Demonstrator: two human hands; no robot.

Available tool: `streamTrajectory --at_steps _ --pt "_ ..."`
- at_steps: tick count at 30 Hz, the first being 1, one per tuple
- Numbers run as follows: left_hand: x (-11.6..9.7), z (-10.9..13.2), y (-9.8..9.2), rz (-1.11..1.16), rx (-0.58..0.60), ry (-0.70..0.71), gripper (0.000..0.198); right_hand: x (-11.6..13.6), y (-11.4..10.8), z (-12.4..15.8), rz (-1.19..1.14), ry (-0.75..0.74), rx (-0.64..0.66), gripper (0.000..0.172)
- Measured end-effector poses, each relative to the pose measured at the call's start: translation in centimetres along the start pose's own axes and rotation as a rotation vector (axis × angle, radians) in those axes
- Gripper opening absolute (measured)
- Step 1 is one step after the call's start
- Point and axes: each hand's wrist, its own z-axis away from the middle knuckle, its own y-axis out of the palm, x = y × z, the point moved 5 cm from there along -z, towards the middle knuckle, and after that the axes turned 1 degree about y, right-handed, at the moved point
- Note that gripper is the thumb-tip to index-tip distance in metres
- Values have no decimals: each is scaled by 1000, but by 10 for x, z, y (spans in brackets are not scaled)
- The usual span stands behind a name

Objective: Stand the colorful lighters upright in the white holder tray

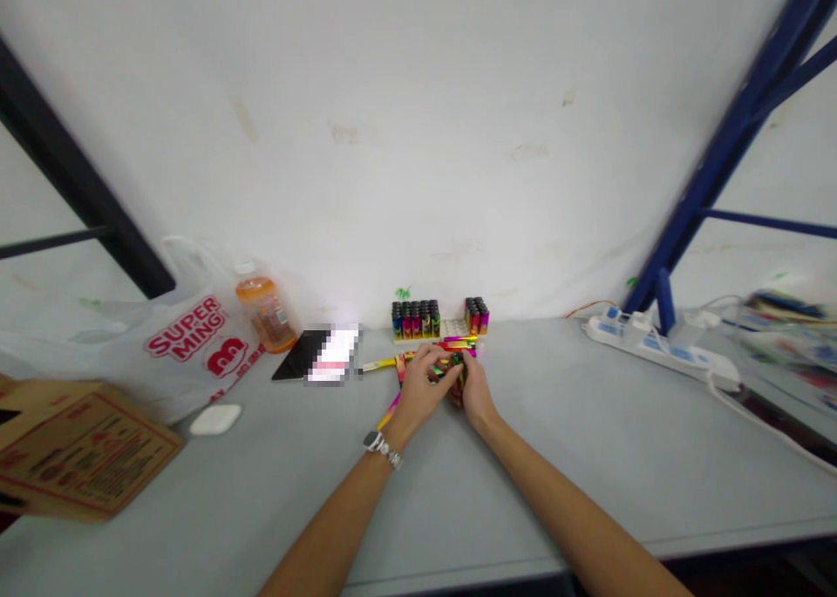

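My left hand (424, 383), with a watch and a bracelet at the wrist, meets my right hand (477, 392) over the middle of the table. Between them is a small dark and green item (456, 366), mostly covered by the fingers; both hands are closed round it. Colourful printed strips (385, 364) lie beside and behind my hands. Just beyond stands a pale tray (452, 329) holding small colourful cylinders with black tops, one group (416, 320) at its left and a smaller group (477, 315) at its right.
On the left are a cardboard box (91, 449), a plastic bag (189, 353), an orange bottle (267, 311), a white case (215, 419) and a tablet (304, 356). A power strip (660, 349) with cables lies right, near a blue metal frame (693, 187) and plastic bags (778, 353).
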Motion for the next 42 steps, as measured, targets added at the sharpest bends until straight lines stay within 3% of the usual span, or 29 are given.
streamTrajectory --at_steps 4,15,19,25,30,36,42 --pt "0 -1 -1 8 -54 -40 23 -3 0 -2 -51 47 -3 49" --pt "3 -22 0 -28 -56 -55 22 21 -7 -2 23 -207 -6 22" --pt "-3 -55 -4 -24 69 -23 27 32 -23 -5 144 -278 -37 18" --pt "-18 -131 -1 -166 188 117 18 30 -58 -13 199 -207 -126 19" --pt "2 -167 24 -455 293 116 15 29 -62 -13 169 -171 -116 19" --pt "30 -170 44 -525 324 79 14 32 -51 -9 121 -193 -32 17" --pt "38 -175 52 -577 336 68 18 31 -49 -8 121 -178 -10 24"
